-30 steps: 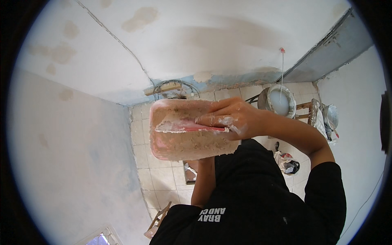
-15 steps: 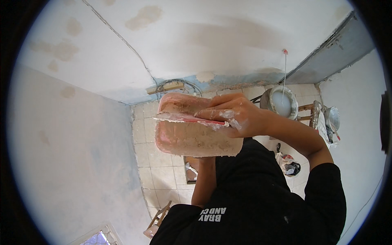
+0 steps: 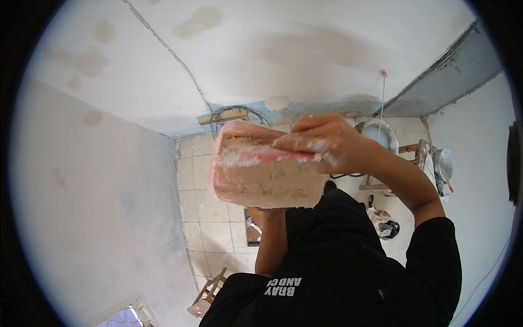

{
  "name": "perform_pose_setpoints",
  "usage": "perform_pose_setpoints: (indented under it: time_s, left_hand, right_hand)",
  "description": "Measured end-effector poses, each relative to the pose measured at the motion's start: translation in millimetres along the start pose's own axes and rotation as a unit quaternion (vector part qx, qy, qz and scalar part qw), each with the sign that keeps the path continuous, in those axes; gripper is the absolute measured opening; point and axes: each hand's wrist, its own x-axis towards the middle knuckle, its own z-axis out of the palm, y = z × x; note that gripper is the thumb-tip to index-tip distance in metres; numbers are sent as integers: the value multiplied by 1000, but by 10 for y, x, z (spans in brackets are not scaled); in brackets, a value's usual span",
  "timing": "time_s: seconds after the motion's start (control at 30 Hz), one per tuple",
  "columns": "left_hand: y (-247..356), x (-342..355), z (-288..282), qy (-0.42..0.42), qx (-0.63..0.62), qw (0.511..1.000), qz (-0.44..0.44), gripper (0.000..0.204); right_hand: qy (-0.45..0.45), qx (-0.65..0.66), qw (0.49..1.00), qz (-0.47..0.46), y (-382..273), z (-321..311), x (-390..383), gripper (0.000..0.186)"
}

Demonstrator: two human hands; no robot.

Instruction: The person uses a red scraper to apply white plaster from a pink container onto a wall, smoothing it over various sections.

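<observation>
A pink plastic tray (image 3: 256, 185), crusted with beige plaster, is held at chest height. My left hand (image 3: 271, 211) is under its near edge, gripping it, mostly hidden by the tray. My right hand (image 3: 335, 141), smeared with white paste, is closed on a red scraper (image 3: 289, 157) at the tray's right half. The scraper's white-coated edge reaches leftward across the tray and is smeared by motion.
A tiled floor (image 3: 201, 240) holds a bucket of pale liquid (image 3: 376, 132), a wooden stool (image 3: 368, 185), a metal bowl (image 3: 444, 163), a bag (image 3: 384, 223) and a wooden frame (image 3: 212, 289). Patched walls (image 3: 92, 191) surround it. Coiled cables (image 3: 237, 114) lie by the far wall.
My right hand with the scraper has moved up and to the right over the tray. The tray has tilted and shifted slightly upward and to the right.
</observation>
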Motion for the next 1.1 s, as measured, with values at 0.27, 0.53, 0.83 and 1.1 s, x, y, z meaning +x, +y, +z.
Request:
perform_pose_setpoints:
  time_s: [0.27, 0.53, 0.83, 1.1]
  left_hand:
    - [176, -16, -147, 17, -109, 993, -45, 82]
    - [169, 139, -150, 28, -184, 981, -62, 81]
    - [100, 362, -140, 56, -203, 975, -69, 79]
    - [34, 776, -67, 83, -216, 972, -37, 78]
  right_hand:
    - [-148, 74, 984, -63, -27, 176, -69, 40]
    - [-46, -5, 997, -54, 97, 57, 342, 36]
    - [-152, 163, 971, -84, 591, 105, 521, 36]
    - [-192, 300, 934, 34, 1060, 152, 687, 23]
